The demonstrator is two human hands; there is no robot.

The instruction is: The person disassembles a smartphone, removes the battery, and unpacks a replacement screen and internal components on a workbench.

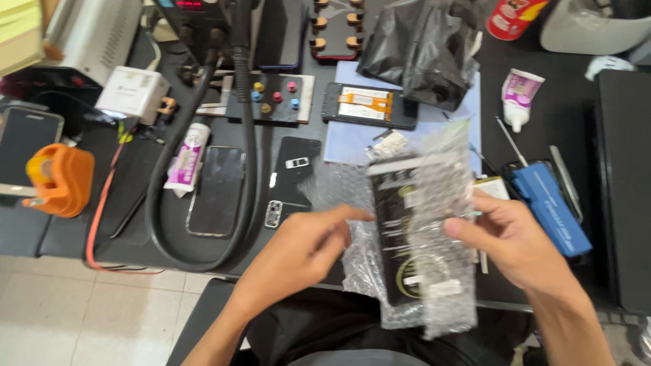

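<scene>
2 hands [407,237] | crinkly bubble-wrap sleeve [444,271] | flat black rectangular part [397,224]

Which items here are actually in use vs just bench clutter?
In use:
left hand
right hand
bubble wrap
black flat part inside it

Lying about:
blue case
orange tape dispenser
glue tube
black hose
open phone

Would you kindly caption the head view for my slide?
Left hand and right hand hold a flat black part in clear bubble wrap above a cluttered black workbench.

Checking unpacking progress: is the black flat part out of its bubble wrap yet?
Still in: bubble wrap covers the black flat part, held between left hand and right hand.
</scene>
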